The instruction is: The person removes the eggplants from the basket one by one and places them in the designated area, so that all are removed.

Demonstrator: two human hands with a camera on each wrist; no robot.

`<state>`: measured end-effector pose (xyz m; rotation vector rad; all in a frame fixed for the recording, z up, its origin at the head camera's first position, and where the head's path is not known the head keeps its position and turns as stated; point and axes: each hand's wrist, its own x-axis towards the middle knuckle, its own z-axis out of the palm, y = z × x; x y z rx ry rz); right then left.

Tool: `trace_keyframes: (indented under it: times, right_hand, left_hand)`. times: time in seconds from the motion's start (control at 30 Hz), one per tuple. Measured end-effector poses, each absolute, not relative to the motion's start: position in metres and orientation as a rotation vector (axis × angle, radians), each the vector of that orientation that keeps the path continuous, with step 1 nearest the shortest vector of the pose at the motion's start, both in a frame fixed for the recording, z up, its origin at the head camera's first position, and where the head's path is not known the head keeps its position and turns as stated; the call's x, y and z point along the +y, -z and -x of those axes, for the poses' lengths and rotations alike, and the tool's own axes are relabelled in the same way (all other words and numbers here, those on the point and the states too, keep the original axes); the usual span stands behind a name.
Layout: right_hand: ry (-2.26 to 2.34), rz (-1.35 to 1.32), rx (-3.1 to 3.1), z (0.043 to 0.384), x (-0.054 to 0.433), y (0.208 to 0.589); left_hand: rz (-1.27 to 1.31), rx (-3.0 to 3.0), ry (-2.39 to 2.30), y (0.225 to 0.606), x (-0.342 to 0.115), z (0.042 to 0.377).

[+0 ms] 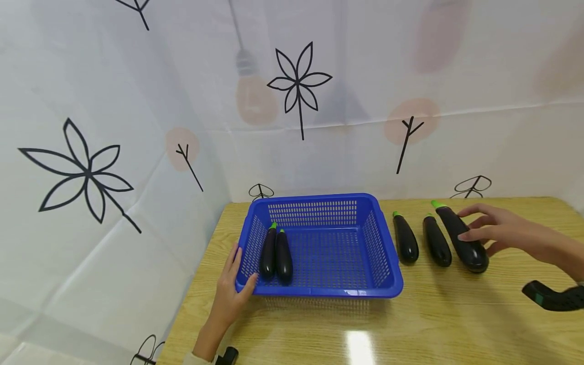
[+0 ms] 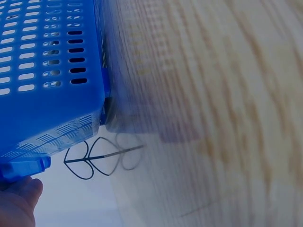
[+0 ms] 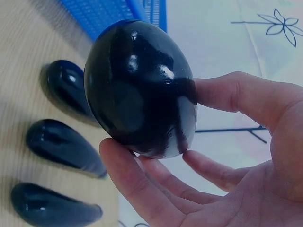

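My left hand (image 1: pixel 230 294) holds the near left corner of a blue plastic basket (image 1: pixel 328 292), thumb at the front rim and fingers along the left side. Two dark eggplants with green stem ends, one (image 1: pixel 268 253) beside another (image 1: pixel 284 258), lie inside at the left. Over on the right, my right hand (image 1: pixel 497 228) grips a larger eggplant (image 1: pixel 465 243) between thumb and fingers. Its round end (image 3: pixel 139 90) faces the right wrist camera and looks raised above the table. In the left wrist view, only a bit of hand (image 2: pixel 19 203) shows under the basket's rim.
Between basket and right hand, two eggplants, one (image 1: pixel 406 238) and another (image 1: pixel 436 241), lie on the wooden table (image 1: pixel 310 334). The right wrist view shows a further eggplant (image 3: pixel 52 205) on the table. A white patterned cloth (image 1: pixel 342 152) hangs behind and at the left.
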<state>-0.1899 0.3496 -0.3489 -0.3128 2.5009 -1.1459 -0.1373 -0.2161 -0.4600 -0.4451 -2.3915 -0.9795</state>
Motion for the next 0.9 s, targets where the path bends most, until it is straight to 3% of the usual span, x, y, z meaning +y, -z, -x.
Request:
trace_keyframes:
  times: [0.9]
  right_hand:
    - [1.031,0.097,2.560,0.195,0.390,0.379]
  left_hand:
    - [0.447,-2.377,0.980,0.462,-0.218,0.138]
